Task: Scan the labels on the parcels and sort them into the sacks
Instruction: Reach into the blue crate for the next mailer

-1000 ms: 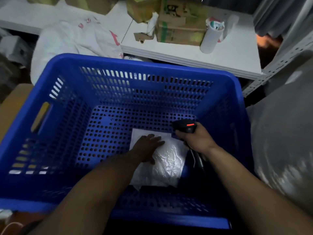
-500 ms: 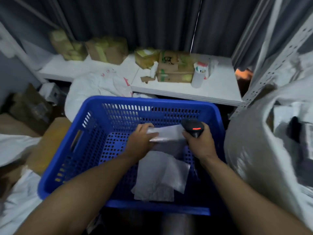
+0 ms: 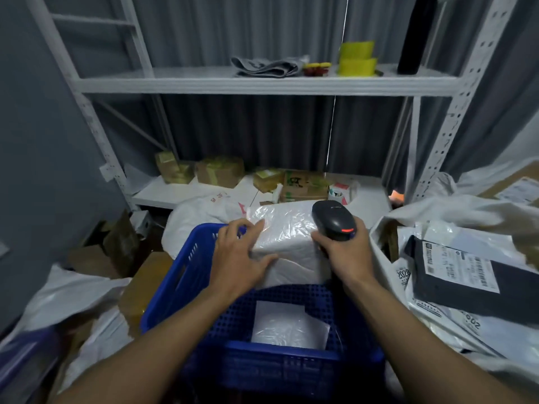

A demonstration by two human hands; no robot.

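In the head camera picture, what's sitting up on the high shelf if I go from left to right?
Folded grey cloth or paper → small red and yellow things, too blurry to name → stacked yellow-green rolls → tall black thing.

Single wide-angle view, worn on the head. Looks forward and somewhat down, close over the left hand (image 3: 237, 258) and right hand (image 3: 344, 255) and the blue crate (image 3: 178, 275) beneath. Faces the white rack (image 3: 262, 83) and grey curtain (image 3: 262, 135) farther back, straight ahead.
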